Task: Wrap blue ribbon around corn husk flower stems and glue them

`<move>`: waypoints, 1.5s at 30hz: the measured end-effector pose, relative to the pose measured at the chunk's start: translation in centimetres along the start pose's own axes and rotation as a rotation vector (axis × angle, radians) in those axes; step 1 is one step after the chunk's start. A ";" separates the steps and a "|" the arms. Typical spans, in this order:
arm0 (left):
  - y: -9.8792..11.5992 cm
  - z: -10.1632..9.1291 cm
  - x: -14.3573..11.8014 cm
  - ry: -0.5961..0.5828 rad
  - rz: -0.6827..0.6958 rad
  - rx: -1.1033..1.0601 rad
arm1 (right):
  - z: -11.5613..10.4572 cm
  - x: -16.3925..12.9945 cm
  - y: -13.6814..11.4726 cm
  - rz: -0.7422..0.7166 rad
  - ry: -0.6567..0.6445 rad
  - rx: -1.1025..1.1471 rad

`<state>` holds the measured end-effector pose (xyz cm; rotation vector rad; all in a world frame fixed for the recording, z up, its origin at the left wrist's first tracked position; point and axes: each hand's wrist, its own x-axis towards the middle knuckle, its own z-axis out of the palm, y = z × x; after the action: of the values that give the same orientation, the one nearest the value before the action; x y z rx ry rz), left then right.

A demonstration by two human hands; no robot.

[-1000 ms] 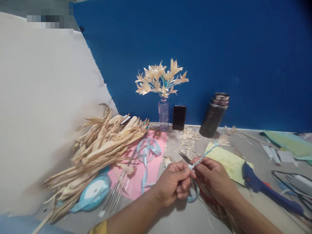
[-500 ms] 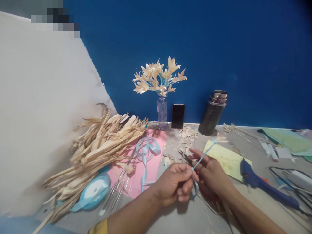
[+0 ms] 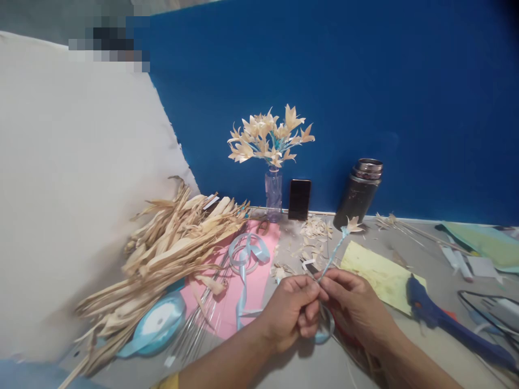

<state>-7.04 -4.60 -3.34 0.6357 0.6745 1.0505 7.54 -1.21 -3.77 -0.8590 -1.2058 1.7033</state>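
A small cream husk flower [image 3: 354, 224] tops a thin stem wrapped in light blue ribbon [image 3: 333, 253], tilted up and to the right. My left hand [image 3: 294, 308] is closed, pinching the lower end of this stem. Just beside it, my right hand [image 3: 352, 300] also pinches the stem, its fingertips meeting the left ones. A loop of blue ribbon [image 3: 324, 330] hangs below the fingers. A dark scissor blade [image 3: 311, 267] shows behind the hands; whether the right palm holds the scissors is hidden.
Dried corn husks [image 3: 178, 237] pile at left beside a blue ribbon roll [image 3: 160, 324] and wires. Pink paper [image 3: 259, 286] bears a ribbon coil. Behind stand a vase [image 3: 273, 194] of husk flowers, a phone [image 3: 299, 200] and a flask [image 3: 359, 194]. A blue glue gun [image 3: 454, 327] lies right.
My right hand has brought its fingers in to the stem, beside the left hand; before, they were spread near the scissor blades. The flower now shows more clearly. The view has shifted slightly.
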 end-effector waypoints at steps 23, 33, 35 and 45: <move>-1.1 -0.1 0.4 0.154 0.157 0.581 | 0.4 0.0 -1.9 -0.084 0.139 -0.306; 1.1 -0.5 0.0 0.295 0.313 0.634 | 0.2 -0.4 -1.0 -0.282 0.112 -0.733; 1.2 -0.5 0.1 0.294 0.323 0.643 | 0.1 -0.4 -0.7 -0.323 0.102 -0.796; 1.6 -1.8 0.9 0.198 0.292 0.285 | -0.5 0.0 -0.5 -0.188 0.064 -0.774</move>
<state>-9.00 -2.89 -3.51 0.9038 0.9336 1.3113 8.08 -0.92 -3.39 -1.1838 -1.8716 1.0316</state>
